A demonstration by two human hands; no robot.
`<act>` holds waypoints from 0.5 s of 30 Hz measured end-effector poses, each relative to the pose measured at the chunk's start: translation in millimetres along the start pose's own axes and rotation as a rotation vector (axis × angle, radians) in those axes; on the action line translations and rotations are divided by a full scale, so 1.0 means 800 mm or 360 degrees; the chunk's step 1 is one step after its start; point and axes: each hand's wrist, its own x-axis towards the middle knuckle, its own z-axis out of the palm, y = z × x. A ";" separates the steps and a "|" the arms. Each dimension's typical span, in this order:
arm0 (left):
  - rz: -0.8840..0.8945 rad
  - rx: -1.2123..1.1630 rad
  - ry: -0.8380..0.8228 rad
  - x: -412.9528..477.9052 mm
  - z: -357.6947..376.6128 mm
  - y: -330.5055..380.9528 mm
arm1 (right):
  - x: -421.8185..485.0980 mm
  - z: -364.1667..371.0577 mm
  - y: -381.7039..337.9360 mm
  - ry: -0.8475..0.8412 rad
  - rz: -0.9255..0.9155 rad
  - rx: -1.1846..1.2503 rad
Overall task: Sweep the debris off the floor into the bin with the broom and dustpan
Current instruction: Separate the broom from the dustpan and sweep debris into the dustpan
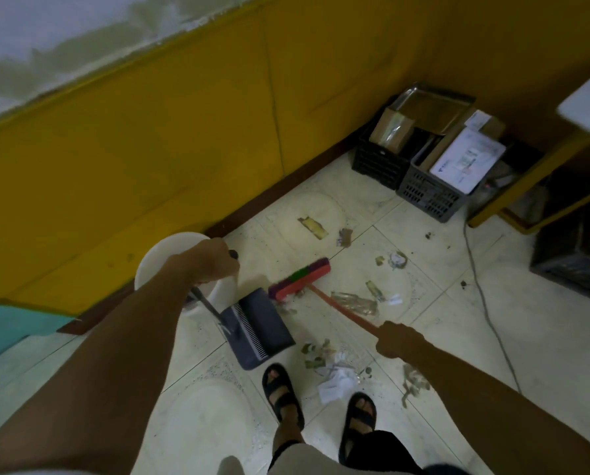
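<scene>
My left hand [208, 262] grips the top of the dustpan's long handle. The dark grey dustpan [257, 325] rests on the pale tiled floor, its mouth facing right. Just behind my left hand, by the yellow wall, stands a white round bin [156, 260]. My right hand [397, 340] holds the orange broom handle. The broom head [300, 280], pink, green and orange, touches the floor at the dustpan's far edge. Debris lies scattered on the floor: a clear plastic wrapper [355, 303] under the handle, crumpled paper [336, 380] near my sandalled feet, a cardboard strip [313, 228] farther off.
Two dark crates [427, 195] full of boxes and papers stand in the far corner. A yellow-framed table [526, 180] is at the right, another dark crate [574, 269] beside it. A grey cable [485, 303] runs across the floor on the right.
</scene>
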 end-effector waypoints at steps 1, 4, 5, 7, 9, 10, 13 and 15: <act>-0.0005 0.0010 0.0029 -0.003 0.005 0.004 | -0.004 0.005 0.017 0.0004 -0.0009 -0.0008; -0.0024 0.0074 0.0077 -0.013 0.024 0.019 | -0.023 0.017 0.061 -0.0002 -0.0035 -0.0016; -0.0033 0.0073 0.0085 -0.016 0.030 0.024 | -0.029 0.021 0.073 -0.0003 -0.0038 -0.0010; -0.0004 0.0096 0.0085 -0.025 0.041 0.040 | -0.044 0.025 0.096 0.0027 -0.0021 0.0034; -0.0006 0.0080 0.0097 -0.031 0.041 0.050 | -0.048 0.024 0.104 0.0133 -0.0017 0.0071; 0.0002 0.0054 0.0122 -0.034 0.041 0.061 | -0.051 0.022 0.111 0.0191 -0.0014 0.0103; 0.0010 -0.0033 0.0171 -0.032 0.032 0.080 | -0.051 0.010 0.115 0.0304 -0.0002 0.0189; 0.0014 -0.0051 0.0149 -0.028 0.023 0.088 | -0.045 -0.001 0.107 0.0356 -0.0004 0.0255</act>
